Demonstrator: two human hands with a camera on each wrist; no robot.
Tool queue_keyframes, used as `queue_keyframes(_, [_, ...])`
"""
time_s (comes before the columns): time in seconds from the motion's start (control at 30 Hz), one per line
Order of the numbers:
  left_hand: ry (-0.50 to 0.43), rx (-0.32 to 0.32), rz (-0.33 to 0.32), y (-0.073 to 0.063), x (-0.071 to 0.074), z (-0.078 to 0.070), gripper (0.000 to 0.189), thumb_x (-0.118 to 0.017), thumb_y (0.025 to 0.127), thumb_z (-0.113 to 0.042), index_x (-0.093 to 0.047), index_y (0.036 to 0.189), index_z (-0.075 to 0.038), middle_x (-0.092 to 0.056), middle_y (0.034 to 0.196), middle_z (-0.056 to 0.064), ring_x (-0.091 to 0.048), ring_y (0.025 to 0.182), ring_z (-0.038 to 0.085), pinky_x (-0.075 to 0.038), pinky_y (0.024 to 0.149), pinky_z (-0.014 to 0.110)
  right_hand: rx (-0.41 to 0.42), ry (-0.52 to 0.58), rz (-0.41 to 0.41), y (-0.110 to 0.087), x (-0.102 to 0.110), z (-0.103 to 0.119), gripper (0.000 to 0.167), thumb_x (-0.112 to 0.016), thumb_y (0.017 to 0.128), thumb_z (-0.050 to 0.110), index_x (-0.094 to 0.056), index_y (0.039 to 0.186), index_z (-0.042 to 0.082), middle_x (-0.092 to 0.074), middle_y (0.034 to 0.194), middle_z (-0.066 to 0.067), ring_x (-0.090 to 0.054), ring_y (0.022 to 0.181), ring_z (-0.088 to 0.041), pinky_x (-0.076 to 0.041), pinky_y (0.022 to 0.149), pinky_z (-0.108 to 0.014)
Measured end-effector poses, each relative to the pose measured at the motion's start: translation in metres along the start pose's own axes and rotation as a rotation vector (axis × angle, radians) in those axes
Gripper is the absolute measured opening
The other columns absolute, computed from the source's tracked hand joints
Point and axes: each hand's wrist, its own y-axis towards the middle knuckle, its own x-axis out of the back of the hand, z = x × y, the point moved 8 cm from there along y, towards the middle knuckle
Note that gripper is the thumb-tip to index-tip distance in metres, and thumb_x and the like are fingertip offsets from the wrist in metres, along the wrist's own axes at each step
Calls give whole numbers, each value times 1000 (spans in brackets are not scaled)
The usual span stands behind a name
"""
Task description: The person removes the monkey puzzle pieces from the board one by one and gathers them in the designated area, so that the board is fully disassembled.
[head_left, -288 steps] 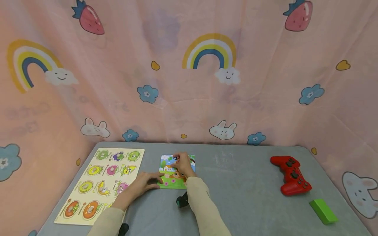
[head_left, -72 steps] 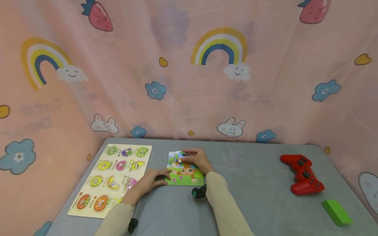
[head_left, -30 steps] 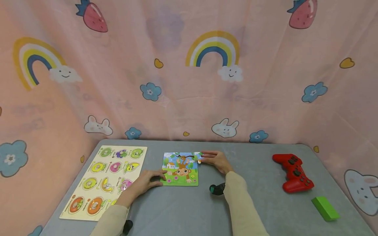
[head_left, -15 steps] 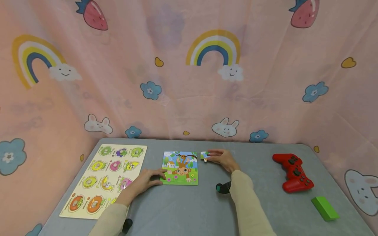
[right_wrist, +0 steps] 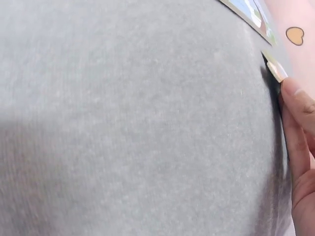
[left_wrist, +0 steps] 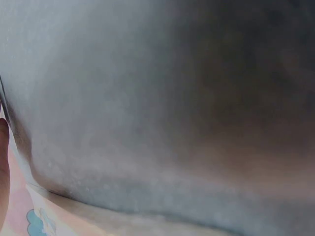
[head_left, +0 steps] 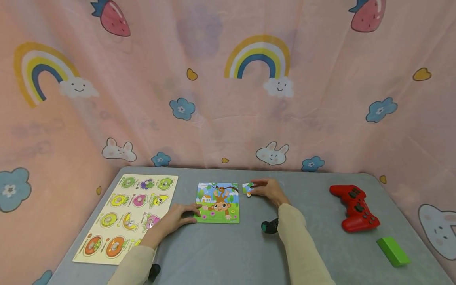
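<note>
A small square jigsaw puzzle (head_left: 221, 202) with a monkey hanging from a branch lies flat on the grey table. My left hand (head_left: 175, 218) rests at its left edge, the index fingertip on the picture and the thumb low by the side. To the right of the puzzle and apart from it, my right hand (head_left: 270, 191) pinches a small puzzle piece (head_left: 246, 188) by its right side. In the right wrist view the piece (right_wrist: 275, 68) is tilted at the fingertips, near the puzzle's corner (right_wrist: 252, 14). The left wrist view shows mostly blurred table.
A cream fruit puzzle board (head_left: 121, 213) lies on the left, partly under my left forearm. At the right are a red game controller (head_left: 356, 208) and a green block (head_left: 393, 251). A pink printed cloth (head_left: 228, 118) hangs behind the table (head_left: 213, 257).
Earlier my right hand was over the puzzle. It has moved right with the piece, from the upper right corner to a spot beside the puzzle. My left hand has stayed at the left edge.
</note>
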Motion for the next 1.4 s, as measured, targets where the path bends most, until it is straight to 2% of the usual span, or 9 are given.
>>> queue_keyframes(0.13, [-6, 3, 0, 0, 0, 0, 16, -70, 86, -14, -70, 102, -16, -60, 130, 7, -50, 126, 29, -41, 101, 48, 20, -44, -27, 2, 1, 2, 41, -79, 77, 3, -67, 115, -3, -71, 102, -15, -65, 85, -18, -53, 81, -30])
queue_keyframes(0.23, [-14, 1, -4, 0, 0, 0, 15, -70, 86, -15, -70, 101, -15, -61, 130, 8, -51, 126, 29, -41, 102, 48, 21, -72, -47, 2, 2, 2, 40, -81, 75, 4, -68, 113, -3, -71, 95, -12, -60, 77, -11, -50, 71, -21])
queue_keyframes(0.37, [-27, -14, -17, -1, 1, -2, 15, -70, 86, -14, -69, 101, -13, -61, 129, 10, -51, 125, 30, -41, 102, 48, 38, -83, -44, 2, 2, 4, 40, -81, 74, 3, -68, 112, -4, -71, 93, -12, -58, 74, -10, -49, 67, -20])
queue_keyframes(0.53, [-32, -20, -21, -2, 1, -3, 15, -70, 87, -15, -69, 102, -13, -60, 130, 10, -51, 125, 30, -41, 102, 48, 44, -93, -36, 1, 1, 4, 40, -80, 75, 2, -68, 112, -5, -71, 94, -14, -59, 74, -10, -50, 70, -24])
queue_keyframes(0.73, [-35, -17, -18, -1, 2, -3, 15, -70, 87, -15, -69, 102, -13, -60, 130, 10, -51, 125, 30, -40, 102, 48, 10, -99, -33, 1, 2, 4, 42, -81, 75, 4, -67, 114, -4, -70, 97, -14, -60, 77, -11, -52, 76, -28])
queue_keyframes(1.03, [-27, -18, -6, -1, 1, -3, 15, -70, 87, -14, -69, 102, -14, -60, 130, 10, -51, 125, 30, -41, 101, 48, -11, -50, -18, 1, 2, 6, 46, -80, 74, -1, -64, 117, -8, -67, 100, -17, -58, 74, -9, -50, 69, -20])
queue_keyframes(1.27, [-26, -24, -5, 0, 1, -3, 15, -70, 87, -14, -69, 102, -14, -60, 130, 10, -51, 125, 31, -42, 100, 49, -4, -43, -17, -1, 6, 10, 47, -77, 78, -1, -60, 121, -9, -65, 109, -21, -63, 89, -21, -53, 80, -30])
queue_keyframes(1.4, [-25, -25, -7, -1, 1, -4, 14, -69, 87, -14, -69, 101, -14, -60, 130, 10, -51, 125, 31, -42, 100, 49, 12, 1, -25, -3, 6, 12, 47, -75, 80, -1, -59, 123, -7, -64, 115, -23, -65, 96, -27, -53, 85, -34])
